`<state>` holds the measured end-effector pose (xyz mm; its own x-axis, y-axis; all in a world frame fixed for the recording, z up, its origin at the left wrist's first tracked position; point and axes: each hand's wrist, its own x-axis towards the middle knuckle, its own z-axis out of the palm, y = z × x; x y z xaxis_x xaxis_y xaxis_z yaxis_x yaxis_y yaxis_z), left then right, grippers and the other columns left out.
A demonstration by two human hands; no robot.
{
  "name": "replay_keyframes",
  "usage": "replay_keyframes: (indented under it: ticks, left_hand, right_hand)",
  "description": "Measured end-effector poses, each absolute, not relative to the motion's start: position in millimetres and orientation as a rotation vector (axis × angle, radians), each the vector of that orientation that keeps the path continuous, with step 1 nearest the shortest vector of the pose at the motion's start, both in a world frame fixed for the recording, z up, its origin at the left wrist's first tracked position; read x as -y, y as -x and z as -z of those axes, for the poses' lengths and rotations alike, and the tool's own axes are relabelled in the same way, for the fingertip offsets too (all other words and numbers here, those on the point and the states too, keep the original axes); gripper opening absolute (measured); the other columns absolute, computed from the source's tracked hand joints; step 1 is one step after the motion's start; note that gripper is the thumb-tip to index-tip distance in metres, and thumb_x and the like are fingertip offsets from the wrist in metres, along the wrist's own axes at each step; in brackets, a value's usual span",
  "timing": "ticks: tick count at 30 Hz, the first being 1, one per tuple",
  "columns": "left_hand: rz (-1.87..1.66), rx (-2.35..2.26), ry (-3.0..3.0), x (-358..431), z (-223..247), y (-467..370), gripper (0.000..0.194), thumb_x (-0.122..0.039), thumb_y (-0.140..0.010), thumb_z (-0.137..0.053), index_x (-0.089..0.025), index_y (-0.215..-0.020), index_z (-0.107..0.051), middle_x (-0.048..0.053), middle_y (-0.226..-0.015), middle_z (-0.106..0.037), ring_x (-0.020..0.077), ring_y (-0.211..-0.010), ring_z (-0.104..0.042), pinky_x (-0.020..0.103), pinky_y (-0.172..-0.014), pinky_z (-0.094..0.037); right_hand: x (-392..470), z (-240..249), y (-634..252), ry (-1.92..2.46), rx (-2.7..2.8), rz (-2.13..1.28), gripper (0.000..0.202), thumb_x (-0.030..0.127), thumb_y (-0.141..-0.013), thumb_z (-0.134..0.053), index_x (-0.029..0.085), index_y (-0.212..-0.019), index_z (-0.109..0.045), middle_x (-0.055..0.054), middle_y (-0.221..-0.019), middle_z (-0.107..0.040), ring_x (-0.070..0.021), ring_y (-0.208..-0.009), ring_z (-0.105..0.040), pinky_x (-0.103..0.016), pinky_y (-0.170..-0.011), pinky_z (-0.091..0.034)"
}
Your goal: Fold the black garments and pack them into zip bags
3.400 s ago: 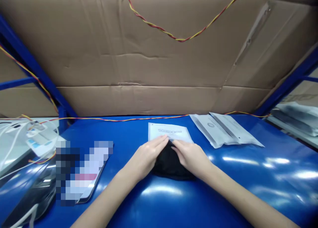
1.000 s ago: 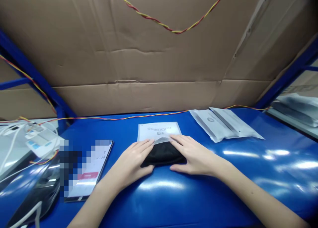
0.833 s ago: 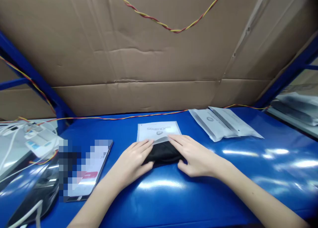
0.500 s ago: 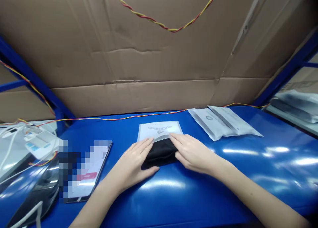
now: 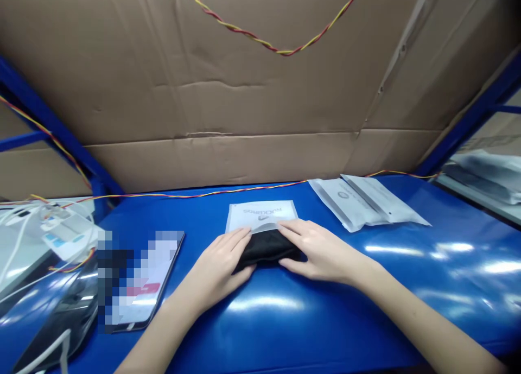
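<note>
A folded black cloth [image 5: 268, 247] lies at the mouth of a frosted white bag [image 5: 260, 211] with upside-down printing, flat on the blue table. The cloth's far edge is under or against the bag's lip; how far it reaches inside is hidden. My left hand [image 5: 222, 265] grips the cloth's left end, fingertips on the bag's edge and thumb at the near side. At the right end, my right hand [image 5: 315, 252] holds it the same way, fingertips on the bag's lip and thumb along the near edge.
Two frosted bags [image 5: 366, 200] lie at the back right of the blue table [image 5: 325, 330]. A phone-like device [image 5: 150, 287], partly pixelated, lies on the left, beside a dark glossy object [image 5: 69, 314] and white cables [image 5: 18, 238]. More bags [image 5: 488, 173] sit at far right. Cardboard [image 5: 260, 108] stands behind.
The near edge of the black cloth has moved away from me, making it narrower. My left thumb has moved forward with it, and my right thumb has shifted left along the near edge.
</note>
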<state>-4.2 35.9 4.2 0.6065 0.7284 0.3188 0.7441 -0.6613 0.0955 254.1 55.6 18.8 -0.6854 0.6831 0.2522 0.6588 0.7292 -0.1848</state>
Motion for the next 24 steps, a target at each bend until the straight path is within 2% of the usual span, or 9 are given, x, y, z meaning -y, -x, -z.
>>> replay_keyframes:
  ticks: [3,7,10,14,19,24]
  left_hand:
    - [0.52,1.311,2.776,-33,-6,3,0.056,-0.042,-0.089,-0.053,-0.014,-0.137,-0.045,0.014,-0.14,-0.051,0.0284,-0.129,-0.049,0.043,-0.105,-0.044]
    - [0.499,1.324,2.749,-31,-8,1,0.05,-0.038,-0.094,-0.046,-0.013,-0.137,-0.046,0.014,-0.141,-0.05,0.027,-0.129,-0.049,0.042,-0.107,-0.042]
    - [0.491,1.264,2.718,-34,-5,0,0.044,-0.032,-0.096,-0.042,-0.011,-0.135,-0.048,0.014,-0.139,-0.052,0.0261,-0.127,-0.051,0.042,-0.105,-0.044]
    - [0.502,1.186,2.678,-37,-2,1,0.039,-0.028,-0.097,-0.042,-0.012,-0.131,-0.052,0.013,-0.136,-0.056,0.0256,-0.124,-0.054,0.041,-0.101,-0.048]
    - [0.637,1.126,2.638,-37,3,2,0.03,-0.023,-0.096,-0.045,-0.015,-0.122,-0.058,0.01,-0.126,-0.064,0.0232,-0.115,-0.061,0.038,-0.093,-0.053]
    - [0.93,1.025,2.569,-38,5,3,0.024,-0.017,-0.093,-0.052,-0.017,-0.114,-0.062,0.008,-0.114,-0.07,0.0209,-0.102,-0.067,0.036,-0.088,-0.056]
  right_hand:
    - [-52,-15,-255,1.091,2.619,-0.143,0.073,0.04,-0.083,-0.06,0.01,-0.145,-0.036,-0.02,-0.148,-0.038,-0.0333,-0.132,-0.041,-0.049,-0.105,-0.04]
    - [-49,-14,-252,1.166,2.665,-0.147,0.064,0.032,-0.09,-0.047,0.005,-0.146,-0.032,-0.021,-0.151,-0.031,-0.0315,-0.138,-0.033,-0.049,-0.11,-0.035]
    - [-49,-16,-249,1.178,2.684,-0.118,0.053,0.026,-0.094,-0.037,0.004,-0.143,-0.038,-0.021,-0.148,-0.036,-0.0298,-0.136,-0.037,-0.048,-0.108,-0.038]
    - [-52,-13,-247,1.139,2.697,0.021,0.048,0.022,-0.096,-0.034,0.002,-0.139,-0.042,-0.022,-0.143,-0.044,-0.0301,-0.131,-0.044,-0.046,-0.104,-0.043]
    - [-56,-10,-248,1.083,2.649,0.076,0.035,0.018,-0.096,-0.039,0.009,-0.125,-0.057,-0.016,-0.129,-0.06,-0.0279,-0.109,-0.062,-0.042,-0.091,-0.051]
    - [-54,-20,-250,0.995,2.625,0.016,0.021,0.022,-0.093,-0.049,0.014,-0.1,-0.068,-0.013,-0.106,-0.07,-0.0247,-0.095,-0.066,-0.038,-0.085,-0.051]
